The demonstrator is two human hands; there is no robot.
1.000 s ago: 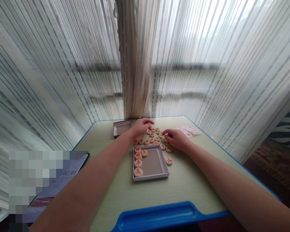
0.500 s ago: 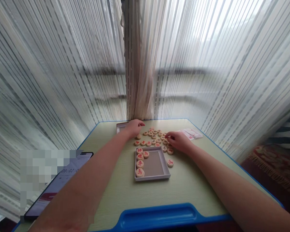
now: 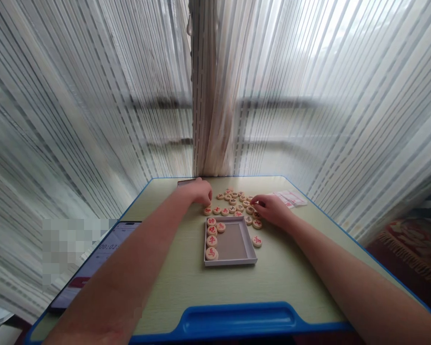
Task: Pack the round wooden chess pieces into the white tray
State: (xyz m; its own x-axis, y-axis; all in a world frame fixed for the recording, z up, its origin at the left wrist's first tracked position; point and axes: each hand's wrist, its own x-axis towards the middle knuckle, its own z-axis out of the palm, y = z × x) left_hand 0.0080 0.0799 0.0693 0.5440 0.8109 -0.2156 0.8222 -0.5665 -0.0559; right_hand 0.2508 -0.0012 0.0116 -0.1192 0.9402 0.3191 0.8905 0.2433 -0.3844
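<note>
My left hand (image 3: 202,192) is over the back of the table, its fingers curled down just behind the disc row; what they hold is hidden. My right hand (image 3: 269,206) rests at the right of the loose discs, fingers drawn together beside a disc (image 3: 250,210); anything between the fingertips is too small to tell. Several round wooden discs with red or dark characters lie between the hands, among them a red-marked one (image 3: 225,211). In front is a shallow open box (image 3: 230,263) with four discs along its left side, such as the lowest (image 3: 211,253), and another disc (image 3: 221,227) beside them.
A single disc (image 3: 256,241) lies right of the box. Behind my left hand is another box edge (image 3: 185,182). A red-and-white sheet or packet (image 3: 290,198) lies at the back right. A phone (image 3: 70,290) is at the left, partly behind my forearm. Blue trim (image 3: 240,316) edges the table.
My left hand has come down and its fingers have curled over the spot where a loose disc showed. My right hand's fingertips have drawn closer together. The view has shifted slightly.
</note>
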